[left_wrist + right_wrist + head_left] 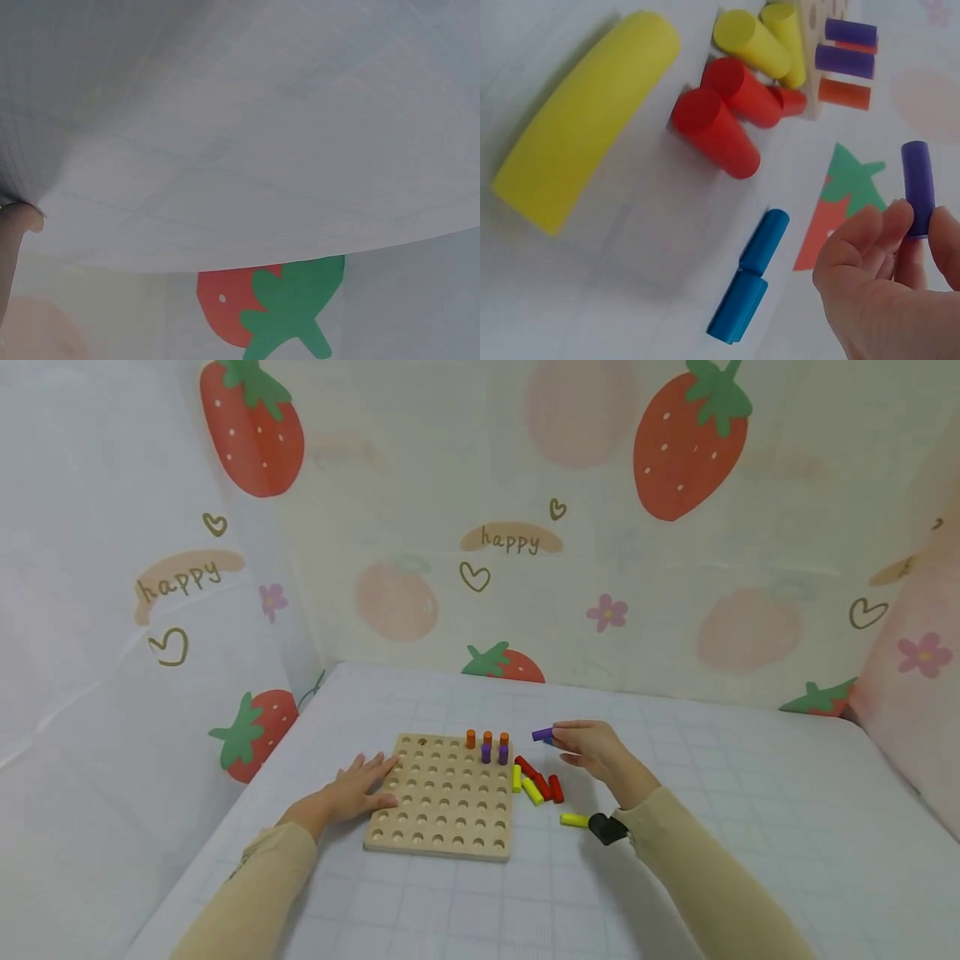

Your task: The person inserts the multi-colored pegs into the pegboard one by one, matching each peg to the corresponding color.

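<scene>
A wooden pegboard (453,810) with rows of round holes lies on the table. Three orange pegs (487,738) stand at the right of its back row, with two purple pegs (503,755) just in front. My left hand (348,792) rests at the board's left edge, fingers spread and thumb over its side. Right of the board, my right hand (594,747) pinches another purple peg (917,187) between thumb and fingertips, above the table. Two blue pegs (748,285) lie end to end below this hand; in the head view it mostly hides them.
Several red pegs (556,788) and two yellow pegs (532,791) lie loose against the board's right side. Nearer the right wrist, beside its black strap piece (607,828), is another yellow peg (574,820). A strawberry-print curtain (585,635) encloses the table's back and sides.
</scene>
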`<state>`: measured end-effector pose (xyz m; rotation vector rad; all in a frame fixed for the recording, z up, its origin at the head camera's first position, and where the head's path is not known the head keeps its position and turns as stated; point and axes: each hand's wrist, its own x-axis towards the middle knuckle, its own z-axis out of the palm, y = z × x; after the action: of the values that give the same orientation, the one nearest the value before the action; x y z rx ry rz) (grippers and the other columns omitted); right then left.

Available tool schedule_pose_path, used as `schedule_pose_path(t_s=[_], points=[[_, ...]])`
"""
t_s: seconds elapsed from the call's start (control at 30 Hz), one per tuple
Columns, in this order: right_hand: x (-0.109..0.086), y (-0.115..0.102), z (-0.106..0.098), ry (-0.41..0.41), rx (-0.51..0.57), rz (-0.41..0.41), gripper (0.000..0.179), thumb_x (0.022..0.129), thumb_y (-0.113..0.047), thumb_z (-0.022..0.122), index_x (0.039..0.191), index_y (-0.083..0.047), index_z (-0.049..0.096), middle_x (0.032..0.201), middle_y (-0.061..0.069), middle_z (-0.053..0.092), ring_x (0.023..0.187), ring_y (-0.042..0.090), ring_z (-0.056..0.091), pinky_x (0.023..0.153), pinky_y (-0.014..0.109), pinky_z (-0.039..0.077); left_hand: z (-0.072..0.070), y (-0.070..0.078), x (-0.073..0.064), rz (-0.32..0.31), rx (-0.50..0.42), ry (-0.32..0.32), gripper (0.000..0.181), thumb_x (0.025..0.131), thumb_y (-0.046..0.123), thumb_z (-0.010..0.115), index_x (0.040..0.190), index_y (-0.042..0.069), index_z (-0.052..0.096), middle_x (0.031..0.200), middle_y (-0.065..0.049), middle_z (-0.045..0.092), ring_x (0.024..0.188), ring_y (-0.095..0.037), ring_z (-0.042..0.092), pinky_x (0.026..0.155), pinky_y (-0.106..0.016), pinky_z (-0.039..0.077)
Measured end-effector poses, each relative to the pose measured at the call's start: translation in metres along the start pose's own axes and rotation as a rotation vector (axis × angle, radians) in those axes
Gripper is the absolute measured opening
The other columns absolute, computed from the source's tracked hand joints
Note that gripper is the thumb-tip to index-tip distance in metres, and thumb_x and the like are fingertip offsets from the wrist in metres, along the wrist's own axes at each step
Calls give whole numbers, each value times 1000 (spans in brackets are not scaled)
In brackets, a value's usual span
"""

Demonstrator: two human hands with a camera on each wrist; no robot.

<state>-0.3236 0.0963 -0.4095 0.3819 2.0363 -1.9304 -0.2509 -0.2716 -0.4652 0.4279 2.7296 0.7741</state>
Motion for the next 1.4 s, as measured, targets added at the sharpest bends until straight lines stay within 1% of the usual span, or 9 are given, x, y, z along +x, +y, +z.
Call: schedule_pose_path(t_s=[0.1,0.27,0.47,0.57,0.8,1.03,1.1,1.27,1.4], points=[[-2,-1,6,-9,10,-13,38,98,-9,58,134,3,54,99,8,64,105,27,56,95,37,46,0,-1,-2,-3,3,0,87,92,51,58,152,-2,22,154,-35,12,140,-56,-2,106,-71,2],[-4,-2,15,-14,15,-15,40,99,-10,56,138,2,51,111,13,62,112,31,53,99,40,44,0,-1,-4,-6,-9,4,87,92,50,59,152,-2,23,154,-35,13,140,-56,-2,106,-72,1],[-9,-7,24,-37,1,-56,37,99,-8,57,133,5,54,108,12,63,115,34,53,97,39,45,-3,-1,0,-1,-8,3,85,93,48,59,152,0,22,154,-34,12,141,-54,-3,107,-70,1],[-10,-6,30,-49,2,-60,36,98,-7,59,131,5,55,112,13,63,116,34,54,97,40,46,-4,0,0,5,-10,5,84,94,47,59,152,-1,22,154,-34,12,140,-54,-2,107,-70,1],[-9,-5,38,-76,-10,-52,34,98,-7,58,129,5,57,116,15,64,117,33,56,100,42,44,-1,-2,-1,3,-14,-7,86,93,49,59,152,-2,22,153,-35,13,140,-55,-2,106,-71,1],[-9,-9,47,-74,-19,-73,33,98,-9,59,128,3,59,119,15,64,112,30,58,99,41,45,-5,-1,0,-3,-7,0,84,94,47,59,152,-1,22,154,-34,12,141,-54,-3,107,-69,0],[-9,-9,50,-72,-25,-68,32,98,-9,59,128,2,60,119,15,64,112,31,58,99,41,45,-5,-1,1,5,-4,-1,85,94,47,59,152,-2,22,154,-34,12,140,-54,-2,107,-70,1],[-10,-6,55,-79,-39,-64,30,97,-9,59,126,1,61,115,13,65,111,32,57,97,42,45,-2,-3,1,17,-7,-1,85,94,48,59,152,-2,22,154,-34,13,140,-54,-2,106,-71,2],[-10,-4,57,-93,-48,-75,30,98,-9,59,126,1,61,113,11,64,111,32,56,99,44,44,0,-5,2,5,-12,5,84,94,48,59,153,0,22,155,-32,13,141,-53,-2,107,-70,2]])
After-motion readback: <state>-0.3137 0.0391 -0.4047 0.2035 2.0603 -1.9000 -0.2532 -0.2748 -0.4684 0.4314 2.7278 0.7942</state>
